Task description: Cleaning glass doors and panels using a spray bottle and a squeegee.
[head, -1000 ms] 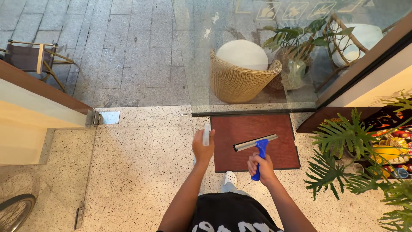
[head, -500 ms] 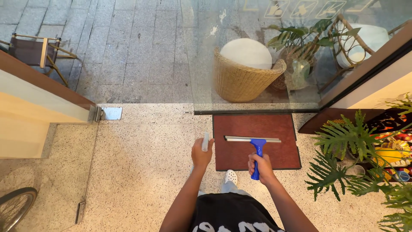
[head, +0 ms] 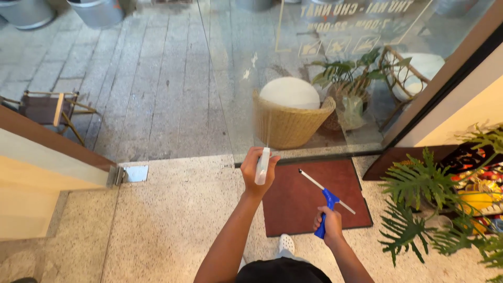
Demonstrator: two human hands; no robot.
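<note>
Your left hand is up at the glass panel, fingers wrapped tight round a small white spray bottle, nozzle end pointing toward the pane; your right hand hangs lower, closed round the blue handle of a squeegee, its thin blade tilted across the dark red doormat; you're standing at the mat's near edge, a white shoe just showing below

Risks as I read them: the bottle sits very near the glass, so a careless push forward could knock it against the pane; any spray that drifts down would land on the speckled floor and the mat, and a wet patch there is a slip waiting for you; the squeegee blade is held out at an angle near the leafy plant on your right, so a wide swing could snag the fronds; the grip on the handle looks low, near its end, which may let the blade wobble

Containers now: the woven basket beyond the glass holds a big white rounded thing, domed above the rim; I can't tell what it is; another wicker frame further right cradles a similar white shape; grey tubs stand at the top edge, contents out of view; how full the spray bottle is, I can't tell
</note>
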